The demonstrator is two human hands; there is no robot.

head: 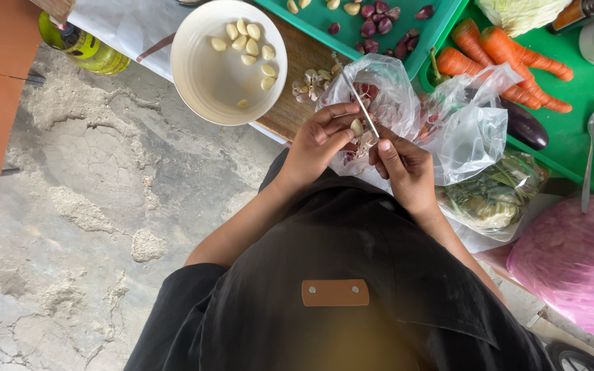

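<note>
Left hand [319,141] pinches one garlic clove [357,127]; right hand [401,168] grips a thin knife [361,104] against it, over a clear bag [448,120]. Far left, one white bowl [204,82] holds ten peeled cloves [250,45]. Four carrots [503,58] far right.

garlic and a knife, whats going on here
A person in a black apron is peeling garlic. The left hand pinches a garlic clove, and the right hand holds a thin knife with its blade against the clove. Peeled cloves already lie in the white bowl in front of them. Just beyond the hands sits a clear plastic bag, with carrots on a green tray to the right.
</note>
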